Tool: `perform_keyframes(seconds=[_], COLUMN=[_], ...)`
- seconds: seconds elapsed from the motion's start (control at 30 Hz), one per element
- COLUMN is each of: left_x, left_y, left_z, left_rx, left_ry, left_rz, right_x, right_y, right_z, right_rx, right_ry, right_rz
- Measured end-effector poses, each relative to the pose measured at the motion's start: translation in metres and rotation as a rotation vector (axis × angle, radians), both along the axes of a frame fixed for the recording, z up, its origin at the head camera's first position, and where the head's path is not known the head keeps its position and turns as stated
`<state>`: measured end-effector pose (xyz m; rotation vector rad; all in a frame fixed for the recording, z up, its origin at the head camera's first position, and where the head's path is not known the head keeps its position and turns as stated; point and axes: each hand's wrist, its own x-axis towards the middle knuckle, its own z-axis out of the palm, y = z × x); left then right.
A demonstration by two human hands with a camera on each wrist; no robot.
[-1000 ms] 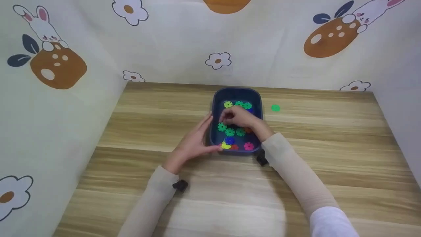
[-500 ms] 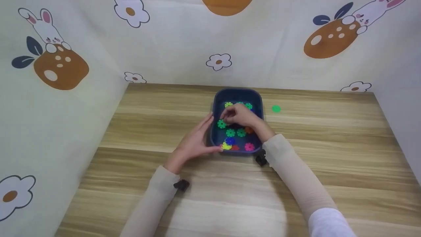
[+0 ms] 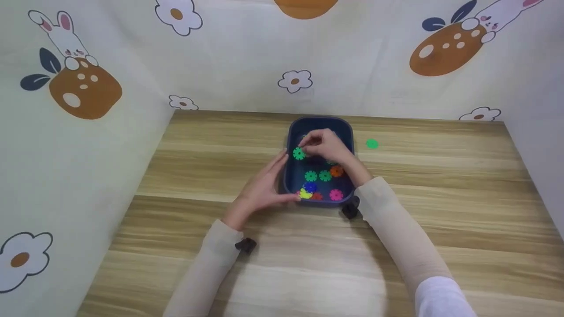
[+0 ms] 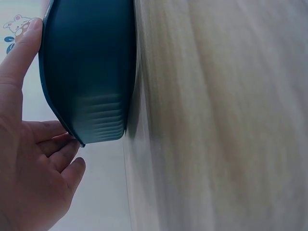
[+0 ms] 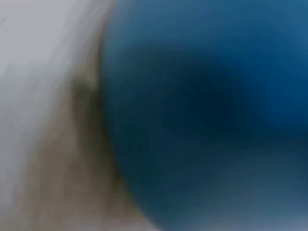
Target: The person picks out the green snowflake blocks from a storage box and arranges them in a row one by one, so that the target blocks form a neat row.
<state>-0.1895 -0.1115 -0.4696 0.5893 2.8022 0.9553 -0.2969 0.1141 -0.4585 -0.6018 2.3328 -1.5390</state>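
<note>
In the head view, a dark blue plastic tray (image 3: pixel 319 203) holds several toothed snowflake discs. My right hand (image 3: pixel 328 145) is inside it, thumb and forefinger pinching a green snowflake disc (image 3: pixel 299 153). The left hand (image 3: pixel 260 187) touches the tray's near-left corner, with its fairly straight fingers on the left side and its thumb at the front rim. In the left wrist view, that hand (image 4: pixel 33 159) lies against the rim of the tray (image 4: pixel 91 62). Only the blurred tray wall (image 5: pixel 192 120) fills most of the right wrist view; no hand shows there.
Toward the tray's near end lie a blue disc (image 3: pixel 309 187), a pink disc (image 3: pixel 336 194) and an orange disc (image 3: pixel 336 171). One loose green disc (image 3: pixel 372 144) lies on the wooden table (image 3: pixel 440 185) right of the tray. A patterned cloth (image 3: pixel 238 57) stands behind.
My right hand has moved toward the tray's far end with the green snowflake disc, uncovering the orange disc more. The left hand stays at the tray's corner.
</note>
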Motion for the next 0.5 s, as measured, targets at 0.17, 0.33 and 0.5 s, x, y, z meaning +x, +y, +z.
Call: perform_keyframes(seconds=[0.17,0.33,0.5], left_x=[0.001,0.001,0.002], left_y=[0.002,0.002,0.002], left_z=[0.001,0.001,0.003], left_rx=[0.009,0.023,0.039], left_ry=[-0.014,-0.039,-0.065], left_rz=[0.010,0.030,0.044], right_x=[0.002,0.003,0.003], right_y=[0.003,0.009,0.018], right_z=[0.009,0.019,0.027], right_rx=[-0.014,-0.005,-0.059], right_ry=[-0.007,0.022,0.023], right_rz=[-0.046,-0.082,-0.110])
